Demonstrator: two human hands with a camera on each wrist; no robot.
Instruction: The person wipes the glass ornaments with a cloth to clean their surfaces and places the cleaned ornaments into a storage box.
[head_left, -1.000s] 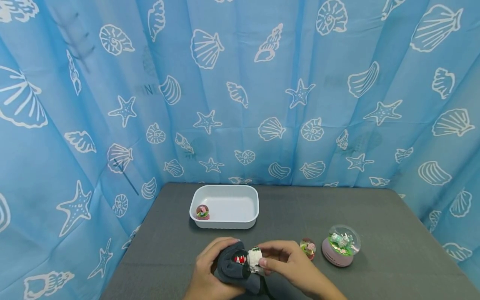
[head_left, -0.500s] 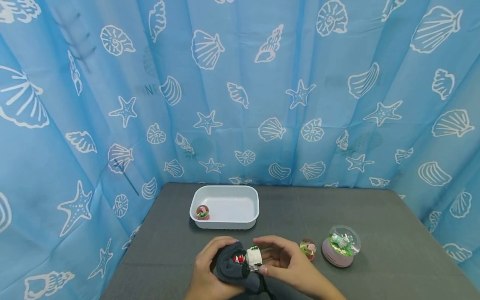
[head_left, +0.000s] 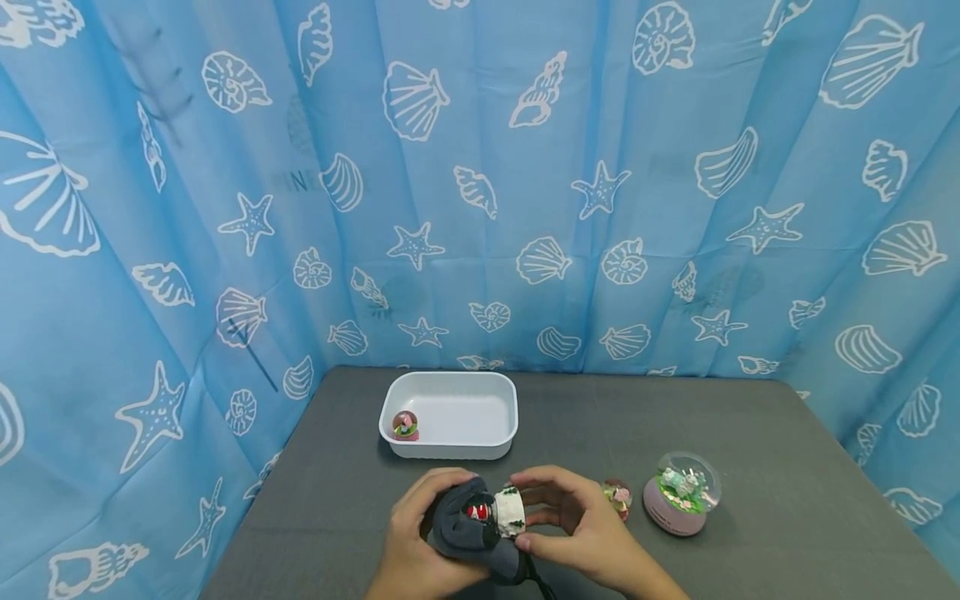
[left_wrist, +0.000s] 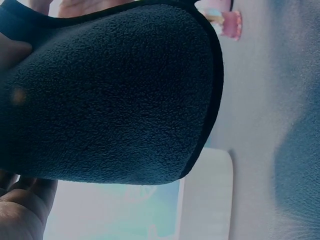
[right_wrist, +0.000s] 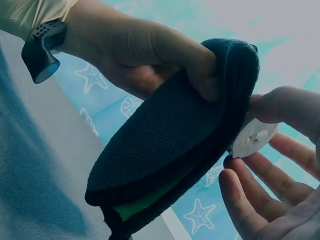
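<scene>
My left hand [head_left: 420, 542] grips a dark grey fleece cloth [head_left: 459, 521] with black edging, folded round the glass end of a snow globe [head_left: 510, 511]. The globe lies on its side, a red figure showing inside and its white base pointing right. My right hand [head_left: 577, 525] holds that base between thumb and fingertips. In the left wrist view the cloth [left_wrist: 125, 100] hides the globe. The base's white underside [right_wrist: 256, 139] shows beside my right fingers in the right wrist view, along with a green strip inside the cloth's fold.
A white tray [head_left: 450, 450] stands towards the back, a small snow globe [head_left: 405, 426] in its left corner. Right of my right hand are another small snow globe [head_left: 618, 497], partly hidden, and a larger pink-based one [head_left: 682, 493]. A blue shell-print curtain [head_left: 487, 208] hangs behind the table.
The snow globe has turned about its axis in the cloth, bringing a different part of the base's green pattern to view. My right fingers have spread and shifted round the base.
</scene>
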